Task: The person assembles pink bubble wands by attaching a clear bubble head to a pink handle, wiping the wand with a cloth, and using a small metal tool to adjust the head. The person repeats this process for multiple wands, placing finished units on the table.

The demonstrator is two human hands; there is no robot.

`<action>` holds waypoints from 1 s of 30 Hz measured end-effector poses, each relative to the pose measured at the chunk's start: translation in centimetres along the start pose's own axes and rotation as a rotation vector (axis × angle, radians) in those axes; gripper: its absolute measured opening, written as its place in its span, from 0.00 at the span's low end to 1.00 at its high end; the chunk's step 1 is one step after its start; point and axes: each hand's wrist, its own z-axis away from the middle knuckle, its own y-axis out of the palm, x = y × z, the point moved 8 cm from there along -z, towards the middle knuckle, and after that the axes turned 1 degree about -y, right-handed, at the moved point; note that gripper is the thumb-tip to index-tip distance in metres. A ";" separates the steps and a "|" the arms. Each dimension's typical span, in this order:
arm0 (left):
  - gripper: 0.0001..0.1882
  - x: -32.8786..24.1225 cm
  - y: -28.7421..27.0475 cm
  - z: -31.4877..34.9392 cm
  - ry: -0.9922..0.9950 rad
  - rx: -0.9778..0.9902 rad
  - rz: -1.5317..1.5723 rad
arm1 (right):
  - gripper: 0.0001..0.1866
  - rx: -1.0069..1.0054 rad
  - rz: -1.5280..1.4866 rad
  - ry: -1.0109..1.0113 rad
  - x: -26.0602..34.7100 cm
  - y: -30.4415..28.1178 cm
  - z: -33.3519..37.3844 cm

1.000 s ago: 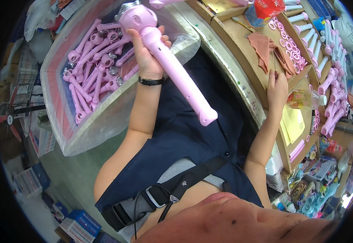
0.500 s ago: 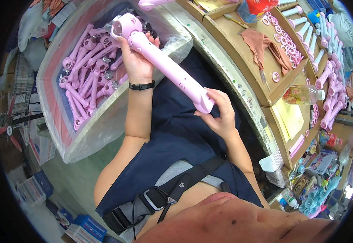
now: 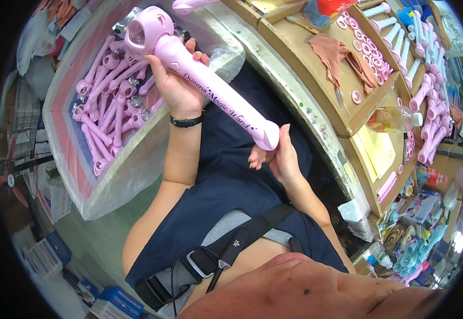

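One pink wand (image 3: 215, 91) slanted above the dark clothes (image 3: 231, 178), neck in the curled left hand (image 3: 181, 94), end against the loosely spread right hand (image 3: 283, 159); I judged supporting both ends steadiest.

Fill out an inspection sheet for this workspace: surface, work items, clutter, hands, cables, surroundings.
Surface: cardboard tray, right; plastic-lined bin, left.
Work items: pink wand, held; more pink wands piled in the bin.
Clutter: brownish cloth and pink rings in the tray; capped bottle lying nearby.
Hands: left hand grips the wand near its head; right hand cupped at the other end, contact unclear.
Cables: black cable by the chest strap.
Surroundings: blue-and-white box, lower left.
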 end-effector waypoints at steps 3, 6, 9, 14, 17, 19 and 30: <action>0.37 0.7 0.1 0.2 -0.040 0.031 -0.060 | 0.38 0.024 -0.190 0.150 -1.5 -0.2 0.4; 0.36 2.2 -0.8 0.5 -0.120 -0.033 -0.167 | 0.29 -0.049 -0.221 0.106 -1.5 -1.0 1.2; 0.30 4.3 -1.8 0.5 -0.243 -0.079 -0.199 | 0.19 -0.208 0.526 -0.358 2.5 -1.9 3.1; 0.25 6.5 -2.4 1.0 -0.335 -0.032 -0.267 | 0.16 -0.306 1.374 -0.714 8.9 -4.1 9.1; 0.25 6.5 -2.0 1.4 -0.343 0.016 -0.300 | 0.07 -0.890 1.214 -0.804 16.2 -13.2 15.9; 0.25 6.5 -1.4 1.6 -0.346 0.045 -0.276 | 0.09 -1.126 1.386 -0.726 20.6 -19.5 19.2; 0.28 4.6 -1.3 1.7 -0.277 0.087 -0.158 | 0.32 -1.015 1.625 0.135 22.7 -35.2 20.9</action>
